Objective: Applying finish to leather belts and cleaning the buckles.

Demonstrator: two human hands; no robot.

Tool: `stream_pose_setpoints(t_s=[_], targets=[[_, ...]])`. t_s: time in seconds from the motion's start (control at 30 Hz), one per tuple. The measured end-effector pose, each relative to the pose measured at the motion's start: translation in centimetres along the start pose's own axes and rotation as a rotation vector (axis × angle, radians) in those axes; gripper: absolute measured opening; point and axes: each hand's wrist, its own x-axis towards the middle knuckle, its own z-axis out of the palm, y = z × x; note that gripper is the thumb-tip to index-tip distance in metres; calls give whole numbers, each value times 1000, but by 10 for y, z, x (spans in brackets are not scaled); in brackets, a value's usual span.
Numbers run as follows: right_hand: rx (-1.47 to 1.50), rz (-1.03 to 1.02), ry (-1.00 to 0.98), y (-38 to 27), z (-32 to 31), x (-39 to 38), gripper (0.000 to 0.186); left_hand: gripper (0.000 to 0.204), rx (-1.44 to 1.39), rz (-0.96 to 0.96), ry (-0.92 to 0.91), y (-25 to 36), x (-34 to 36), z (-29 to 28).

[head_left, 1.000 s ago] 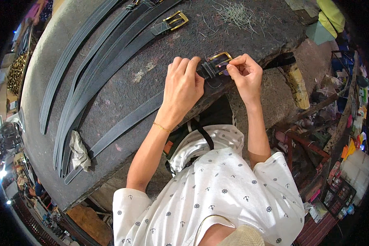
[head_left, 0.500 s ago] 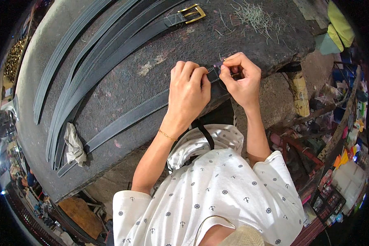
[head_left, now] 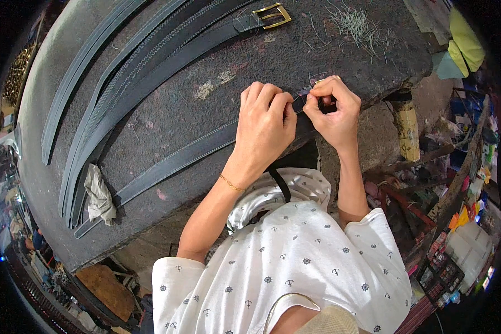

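Note:
A dark grey leather belt (head_left: 178, 160) with pale stitching lies diagonally along the near part of the worktable. My left hand (head_left: 264, 119) is closed over its right-hand part, knuckles up, hiding the leather beneath. Just to the right, my right hand (head_left: 337, 114) is closed in a pinch by the belt's end. What its fingers hold is mostly hidden; a bit of gold metal and thin thread show beyond them. Farther back lies another belt with a gold buckle (head_left: 275, 16), beside several more grey belts (head_left: 80, 89).
The dark, rough worktable (head_left: 167, 128) ends just in front of my body. Thread scraps (head_left: 359, 30) are piled at the far right. A crumpled pale cloth (head_left: 99, 195) rests on belt ends at the left. Yellow-green material (head_left: 465, 44) and a cluttered shelf (head_left: 448, 261) stand to the right.
Both hands appear slightly farther right, but the belts and buckle at the back have shifted similarly in the picture. The left hand stays on the belt and the right still pinches.

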Motion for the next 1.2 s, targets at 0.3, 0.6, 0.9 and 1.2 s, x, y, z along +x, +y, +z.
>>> stream_pose_setpoints(t_s=[0.3,0.6,0.9,1.2], targets=[[-34,-40,-4,-1,0,1,18,12,-2,4,8,0,0,0],[-11,-64,8,0,1,2,19,11,-38,-1,40,-1,-1,0],[887,219,260,23,-22,0,11,9,-170,-186,26,-5,29,-11],[898,292,466,36,-72,-21,3,19,-3,157,-302,-35,191,92]])
